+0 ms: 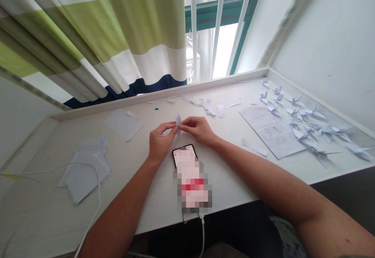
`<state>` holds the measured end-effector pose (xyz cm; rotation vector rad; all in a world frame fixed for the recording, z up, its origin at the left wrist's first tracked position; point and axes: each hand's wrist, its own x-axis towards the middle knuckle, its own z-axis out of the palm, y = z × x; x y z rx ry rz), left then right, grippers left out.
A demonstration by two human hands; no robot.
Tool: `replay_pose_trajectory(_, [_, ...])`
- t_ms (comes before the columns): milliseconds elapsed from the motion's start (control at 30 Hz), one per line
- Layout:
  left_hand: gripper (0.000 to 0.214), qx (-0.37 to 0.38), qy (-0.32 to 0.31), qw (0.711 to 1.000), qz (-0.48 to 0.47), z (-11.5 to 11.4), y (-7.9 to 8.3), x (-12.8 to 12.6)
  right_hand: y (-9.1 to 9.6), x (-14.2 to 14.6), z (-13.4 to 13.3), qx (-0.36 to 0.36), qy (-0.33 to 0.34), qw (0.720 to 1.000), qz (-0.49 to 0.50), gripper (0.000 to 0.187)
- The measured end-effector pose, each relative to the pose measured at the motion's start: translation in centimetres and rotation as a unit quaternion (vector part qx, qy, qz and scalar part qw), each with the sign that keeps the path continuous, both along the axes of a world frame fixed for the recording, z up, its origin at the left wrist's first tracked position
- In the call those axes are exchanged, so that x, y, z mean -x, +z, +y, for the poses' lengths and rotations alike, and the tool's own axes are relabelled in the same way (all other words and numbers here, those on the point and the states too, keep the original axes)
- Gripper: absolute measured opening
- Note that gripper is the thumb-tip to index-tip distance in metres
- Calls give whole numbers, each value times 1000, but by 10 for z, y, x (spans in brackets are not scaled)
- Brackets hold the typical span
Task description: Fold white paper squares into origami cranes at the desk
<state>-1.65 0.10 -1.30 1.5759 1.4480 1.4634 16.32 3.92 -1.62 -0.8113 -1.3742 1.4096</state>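
Between my two hands, over the middle of the desk, is a small piece of folded white paper (178,120) with pointed tips standing up. My left hand (161,140) pinches it from the left between thumb and fingers. From the other side, the fingertips of my right hand (199,129) also pinch it. Its lower part is partly covered by my fingers. Just below the hands lies a phone (190,180), its screen lit and mostly blurred out, with a white cable (202,230) plugged into its near end.
Several folded paper cranes (301,113) cover the desk's right side, beside a written sheet (272,131). Paper squares (88,168) are stacked at left, with more sheets (125,125) behind. Paper scraps (209,107) lie toward the back. A white cable (98,180) crosses the left side.
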Motion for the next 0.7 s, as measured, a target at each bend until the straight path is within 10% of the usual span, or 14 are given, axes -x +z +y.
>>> replay_pose_trajectory(700, [22,-38,-26,994,-95,0,6,-4,3,0,0,5,-20,1000,5,41])
